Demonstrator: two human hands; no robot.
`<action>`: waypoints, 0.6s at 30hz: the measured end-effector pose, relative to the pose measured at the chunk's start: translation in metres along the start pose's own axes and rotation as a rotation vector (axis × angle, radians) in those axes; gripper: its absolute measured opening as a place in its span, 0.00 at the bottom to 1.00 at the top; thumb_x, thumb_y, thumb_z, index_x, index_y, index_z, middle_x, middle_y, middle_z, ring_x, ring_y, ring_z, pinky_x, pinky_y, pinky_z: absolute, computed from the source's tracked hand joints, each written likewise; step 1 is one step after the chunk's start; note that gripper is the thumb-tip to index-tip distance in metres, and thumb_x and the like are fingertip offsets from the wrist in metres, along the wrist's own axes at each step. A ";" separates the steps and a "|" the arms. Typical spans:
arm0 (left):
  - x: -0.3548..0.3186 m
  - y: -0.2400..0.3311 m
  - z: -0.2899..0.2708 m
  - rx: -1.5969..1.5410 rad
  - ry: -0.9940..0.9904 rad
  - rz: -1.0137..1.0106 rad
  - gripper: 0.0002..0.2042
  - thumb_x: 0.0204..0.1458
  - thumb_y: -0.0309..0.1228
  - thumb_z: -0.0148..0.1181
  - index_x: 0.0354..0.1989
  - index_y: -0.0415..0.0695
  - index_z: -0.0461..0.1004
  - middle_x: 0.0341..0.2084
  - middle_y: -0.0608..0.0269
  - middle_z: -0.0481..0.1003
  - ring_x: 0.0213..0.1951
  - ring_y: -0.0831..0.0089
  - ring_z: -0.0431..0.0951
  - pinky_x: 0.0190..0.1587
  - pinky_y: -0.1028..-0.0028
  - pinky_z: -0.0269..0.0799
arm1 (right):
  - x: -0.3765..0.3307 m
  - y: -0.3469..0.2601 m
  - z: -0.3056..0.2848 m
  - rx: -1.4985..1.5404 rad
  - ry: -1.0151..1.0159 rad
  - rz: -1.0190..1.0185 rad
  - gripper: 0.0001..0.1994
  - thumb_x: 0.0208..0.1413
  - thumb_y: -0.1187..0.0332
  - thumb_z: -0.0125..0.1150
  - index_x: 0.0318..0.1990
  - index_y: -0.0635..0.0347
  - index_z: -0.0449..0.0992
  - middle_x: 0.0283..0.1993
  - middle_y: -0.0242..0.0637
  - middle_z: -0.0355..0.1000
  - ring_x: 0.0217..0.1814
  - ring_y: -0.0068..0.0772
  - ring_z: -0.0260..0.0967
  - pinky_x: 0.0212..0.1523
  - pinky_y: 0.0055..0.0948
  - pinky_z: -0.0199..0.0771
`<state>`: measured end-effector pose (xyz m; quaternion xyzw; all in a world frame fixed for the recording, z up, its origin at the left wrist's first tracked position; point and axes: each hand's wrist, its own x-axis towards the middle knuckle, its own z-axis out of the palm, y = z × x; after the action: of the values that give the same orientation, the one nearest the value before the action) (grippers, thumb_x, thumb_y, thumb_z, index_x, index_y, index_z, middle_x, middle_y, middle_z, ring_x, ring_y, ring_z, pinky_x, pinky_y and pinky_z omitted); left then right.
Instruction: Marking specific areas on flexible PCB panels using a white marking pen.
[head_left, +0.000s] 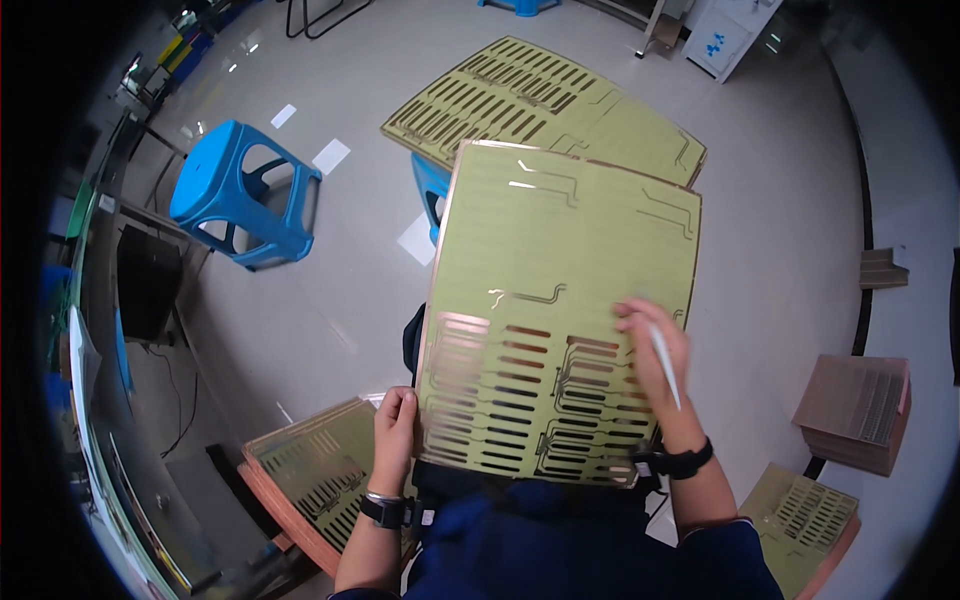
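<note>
A large yellow-green circuit board panel (pixel 570 240) with copper edges and dark and coppery slots lies tilted before me. My left hand (pixel 396 420) is closed on its lower left edge, thumb on top. Over the panel's right side is my right hand (pixel 655 350), closed around a slim white pen-like tool (pixel 664 362). That tool is smeared by motion, and its exact kind is not clear. Beyond the panel's far edge, a second circuit board panel (pixel 500 95) of the same pattern rests on a blue stool (pixel 430 185) that is mostly hidden.
Another blue stool (pixel 240 195) stands at the left. Stacks of similar boards lie at lower left (pixel 320 470) and lower right (pixel 800 525). A brown stack (pixel 855 410) sits near the right wall. A workbench with a black box (pixel 150 285) runs along the left.
</note>
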<state>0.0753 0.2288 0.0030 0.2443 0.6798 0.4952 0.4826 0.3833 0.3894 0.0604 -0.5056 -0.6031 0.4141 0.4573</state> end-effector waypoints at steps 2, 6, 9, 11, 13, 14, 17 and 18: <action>-0.006 0.011 -0.010 -0.076 -0.120 -0.134 0.08 0.62 0.35 0.52 0.36 0.43 0.71 0.26 0.75 0.70 0.27 0.87 0.64 0.31 0.83 0.62 | -0.016 0.018 -0.027 -0.042 0.118 0.027 0.10 0.63 0.74 0.49 0.47 0.65 0.74 0.45 0.39 0.75 0.45 0.30 0.72 0.49 0.28 0.72; -0.009 0.010 -0.013 -0.086 -0.205 -0.148 0.08 0.62 0.34 0.52 0.36 0.43 0.72 0.26 0.76 0.70 0.30 0.86 0.66 0.36 0.84 0.62 | -0.060 0.044 -0.067 -0.344 0.328 -0.060 0.12 0.64 0.72 0.47 0.51 0.65 0.71 0.50 0.42 0.72 0.50 0.32 0.70 0.54 0.30 0.68; -0.005 0.010 -0.005 -0.052 -0.217 -0.070 0.08 0.62 0.35 0.52 0.35 0.45 0.70 0.26 0.75 0.70 0.26 0.87 0.66 0.29 0.85 0.61 | -0.095 0.056 -0.070 -0.202 0.400 0.031 0.14 0.66 0.69 0.44 0.54 0.66 0.67 0.54 0.44 0.70 0.55 0.33 0.68 0.58 0.33 0.65; -0.006 0.004 -0.005 -0.091 -0.222 -0.057 0.07 0.63 0.34 0.50 0.35 0.45 0.69 0.28 0.73 0.71 0.29 0.86 0.67 0.32 0.84 0.63 | -0.115 0.058 -0.054 -0.037 0.317 0.149 0.15 0.67 0.68 0.43 0.56 0.66 0.66 0.56 0.46 0.68 0.57 0.34 0.65 0.58 0.33 0.64; -0.006 0.005 -0.001 -0.121 -0.177 -0.070 0.09 0.64 0.34 0.46 0.35 0.44 0.69 0.29 0.72 0.71 0.31 0.84 0.69 0.35 0.82 0.66 | -0.119 0.047 -0.045 -0.041 0.271 0.124 0.16 0.67 0.67 0.43 0.57 0.65 0.64 0.58 0.47 0.66 0.59 0.33 0.63 0.59 0.32 0.63; -0.008 0.009 0.002 -0.123 -0.177 -0.066 0.10 0.65 0.35 0.44 0.35 0.44 0.68 0.30 0.71 0.72 0.32 0.83 0.69 0.39 0.80 0.67 | -0.117 0.034 -0.041 0.149 0.291 0.183 0.16 0.67 0.67 0.43 0.58 0.65 0.62 0.59 0.47 0.65 0.59 0.33 0.63 0.59 0.31 0.63; -0.007 0.013 0.011 -0.094 -0.098 -0.027 0.12 0.66 0.37 0.44 0.33 0.44 0.67 0.25 0.74 0.68 0.27 0.86 0.65 0.31 0.83 0.64 | -0.110 0.026 -0.041 0.452 0.346 0.272 0.18 0.67 0.68 0.42 0.61 0.64 0.58 0.60 0.49 0.64 0.60 0.33 0.63 0.60 0.29 0.64; -0.009 0.019 0.018 -0.133 -0.092 0.021 0.12 0.66 0.38 0.44 0.32 0.45 0.67 0.24 0.74 0.67 0.27 0.86 0.65 0.32 0.83 0.64 | -0.108 0.021 -0.041 0.509 0.345 0.275 0.17 0.68 0.69 0.41 0.61 0.64 0.57 0.60 0.49 0.64 0.60 0.32 0.64 0.59 0.29 0.65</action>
<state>0.0929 0.2363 0.0230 0.2414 0.6200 0.5324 0.5234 0.4356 0.2869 0.0355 -0.5144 -0.3201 0.5174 0.6043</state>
